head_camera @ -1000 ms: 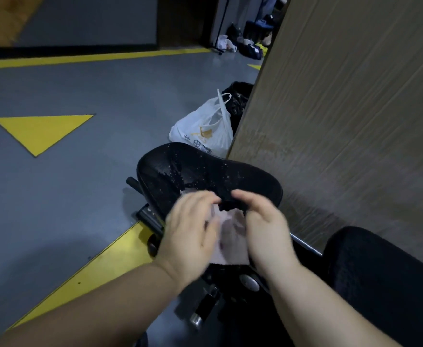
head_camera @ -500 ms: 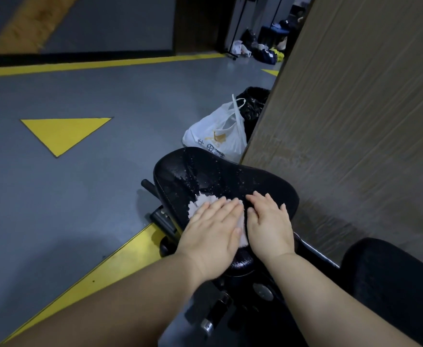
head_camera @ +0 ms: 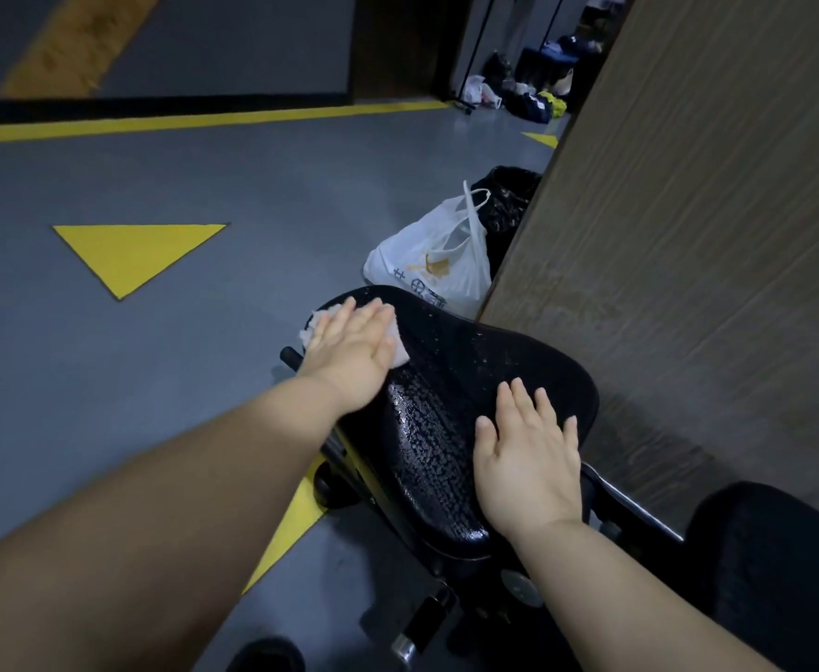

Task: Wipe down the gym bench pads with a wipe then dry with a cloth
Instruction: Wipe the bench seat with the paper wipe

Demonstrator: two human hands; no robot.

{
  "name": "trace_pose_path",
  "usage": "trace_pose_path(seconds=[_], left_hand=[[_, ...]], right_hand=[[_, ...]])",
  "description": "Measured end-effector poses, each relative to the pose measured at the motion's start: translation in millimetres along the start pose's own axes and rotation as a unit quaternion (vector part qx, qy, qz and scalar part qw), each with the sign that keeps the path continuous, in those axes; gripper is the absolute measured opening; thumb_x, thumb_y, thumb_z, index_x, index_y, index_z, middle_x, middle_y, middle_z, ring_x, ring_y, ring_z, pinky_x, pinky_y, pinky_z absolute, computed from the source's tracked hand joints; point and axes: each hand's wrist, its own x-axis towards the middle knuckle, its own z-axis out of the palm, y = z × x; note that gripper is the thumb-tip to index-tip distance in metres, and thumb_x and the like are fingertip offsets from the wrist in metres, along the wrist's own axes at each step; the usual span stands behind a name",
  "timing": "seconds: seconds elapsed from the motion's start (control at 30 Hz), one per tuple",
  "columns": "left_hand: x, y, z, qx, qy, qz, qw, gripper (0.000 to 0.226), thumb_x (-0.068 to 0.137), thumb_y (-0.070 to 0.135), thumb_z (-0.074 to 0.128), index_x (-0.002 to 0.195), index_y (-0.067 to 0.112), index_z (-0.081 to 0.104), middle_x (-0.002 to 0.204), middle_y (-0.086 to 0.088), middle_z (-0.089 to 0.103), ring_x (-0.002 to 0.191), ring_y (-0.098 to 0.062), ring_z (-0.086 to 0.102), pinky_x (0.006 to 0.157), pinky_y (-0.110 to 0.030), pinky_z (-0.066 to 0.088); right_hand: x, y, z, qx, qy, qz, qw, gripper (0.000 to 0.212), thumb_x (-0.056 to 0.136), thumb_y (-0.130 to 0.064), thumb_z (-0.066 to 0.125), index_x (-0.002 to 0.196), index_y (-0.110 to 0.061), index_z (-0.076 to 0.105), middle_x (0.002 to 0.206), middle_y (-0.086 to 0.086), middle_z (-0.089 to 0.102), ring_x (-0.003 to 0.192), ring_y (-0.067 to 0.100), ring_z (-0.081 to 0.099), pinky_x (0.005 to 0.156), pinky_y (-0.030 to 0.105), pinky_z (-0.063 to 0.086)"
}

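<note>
Right now my left hand [head_camera: 349, 346] lies flat, fingers straight, pressing the white wipe [head_camera: 400, 354] onto the far left edge of the black bench pad [head_camera: 470, 361]; the wipe shows past my fingertips and beside my thumb. My right hand [head_camera: 529, 458] rests flat on the pad, holding nothing, wet droplets [head_camera: 427, 429] between both hands

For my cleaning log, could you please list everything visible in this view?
seat pad: one, black, wet with droplets, centre.
wipe: one, white, at the seat pad's far left edge.
second pad: one, black, bottom right.
plastic bag: one, white, on the floor beyond the seat pad.
black bag: one, behind the plastic bag.
floor markings: several, yellow, on grey floor.
wooden panel: one, brown, right.
left hand: flat, pressing the wipe.
right hand: flat on the seat pad.
</note>
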Motion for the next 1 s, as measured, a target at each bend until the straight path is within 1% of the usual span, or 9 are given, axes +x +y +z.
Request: trace_pose_path(seconds=[0.07,0.17,0.27,0.33,0.53,0.63,0.7,0.8,1.0], left_hand=[[14.9,-10.5,-6.5,-0.007,-0.002,-0.035,0.999,0.051,0.106,0.037,0.018,0.156,0.032,0.011,0.163,0.015,0.001,0.149,-0.012,-0.009,0.117,-0.032,-0.012],[25.8,-14.0,-6.7,-0.012,0.019,-0.076,0.997,0.050,0.106,0.035,0.020,0.155,0.029,0.014,0.163,0.013,0.005,0.150,-0.015,-0.005,0.120,-0.036,-0.004],[19.3,-5.1,-3.7,-0.007,0.022,-0.084,0.996,0.051,0.106,0.034,0.020,0.156,0.027,0.012,0.163,0.011,0.002,0.150,-0.018,-0.006,0.120,-0.036,-0.006],[5.2,4.0,0.3,0.000,0.013,-0.065,0.998,0.052,0.106,0.035,0.019,0.156,0.028,0.008,0.163,0.012,-0.002,0.149,-0.016,-0.009,0.118,-0.035,-0.010],[-62.6,48.4,20.2,0.011,-0.029,0.055,0.998,0.053,0.105,0.036,0.017,0.155,0.031,-0.003,0.161,0.016,-0.009,0.147,-0.011,-0.017,0.115,-0.032,-0.017],[-79.4,51.1,22.2,0.014,-0.050,0.083,0.995,0.054,0.105,0.036,0.016,0.154,0.033,-0.007,0.160,0.020,-0.011,0.146,-0.007,-0.021,0.115,-0.030,-0.019],[-75.7,46.4,20.7,0.008,-0.049,0.089,0.995,0.053,0.105,0.037,0.016,0.154,0.035,-0.005,0.160,0.021,-0.010,0.145,-0.005,-0.020,0.114,-0.028,-0.020],[-53.1,35.9,15.3,0.007,-0.038,0.062,0.997,0.053,0.105,0.036,0.017,0.155,0.035,0.000,0.161,0.020,-0.007,0.147,-0.006,-0.016,0.112,-0.027,-0.020],[6.1,4.4,-7.6,0.029,-0.033,-0.028,0.999,0.052,0.105,0.035,0.018,0.156,0.032,0.006,0.163,0.013,-0.001,0.149,-0.014,-0.008,0.117,-0.033,-0.011]], right_hand=[[0.1,-0.3,0.3,0.000,0.004,0.000,1.000,0.056,0.101,-0.041,0.019,0.153,-0.021,0.015,0.160,-0.008,0.008,0.148,0.015,-0.002,0.120,0.041,-0.006],[0.7,-1.2,2.3,0.005,0.014,0.000,1.000,0.055,0.100,-0.040,0.019,0.153,-0.022,0.016,0.160,-0.009,0.009,0.148,0.014,-0.001,0.120,0.041,-0.006],[1.4,-1.2,5.0,0.006,0.026,0.004,1.000,0.055,0.100,-0.039,0.018,0.152,-0.023,0.018,0.160,-0.010,0.011,0.147,0.013,0.001,0.120,0.040,-0.006],[1.6,-1.1,6.4,0.006,0.033,0.006,0.999,0.055,0.099,-0.038,0.018,0.152,-0.024,0.019,0.159,-0.010,0.012,0.147,0.013,0.002,0.120,0.040,-0.005],[-1.0,-2.1,4.4,0.031,0.044,0.010,0.999,0.053,0.098,-0.030,0.025,0.151,-0.022,0.024,0.159,-0.009,0.016,0.147,0.012,0.005,0.120,0.040,-0.004],[-2.2,-1.6,2.0,0.030,0.038,0.006,0.999,0.055,0.097,-0.027,0.024,0.151,-0.022,0.023,0.159,-0.009,0.014,0.147,0.011,0.003,0.120,0.039,-0.003],[-2.2,-1.1,1.0,0.029,0.037,0.003,0.999,0.055,0.096,-0.027,0.024,0.151,-0.022,0.022,0.159,-0.009,0.013,0.147,0.011,0.003,0.120,0.039,-0.003],[-2.9,-1.1,0.7,0.028,0.035,-0.001,0.999,0.055,0.097,-0.027,0.026,0.152,-0.022,0.022,0.159,-0.009,0.013,0.147,0.011,0.003,0.120,0.038,-0.003],[-0.2,-0.1,3.2,0.031,0.046,0.001,0.998,0.056,0.096,-0.025,0.028,0.151,-0.022,0.023,0.159,-0.010,0.014,0.147,0.009,0.003,0.120,0.036,-0.005]])
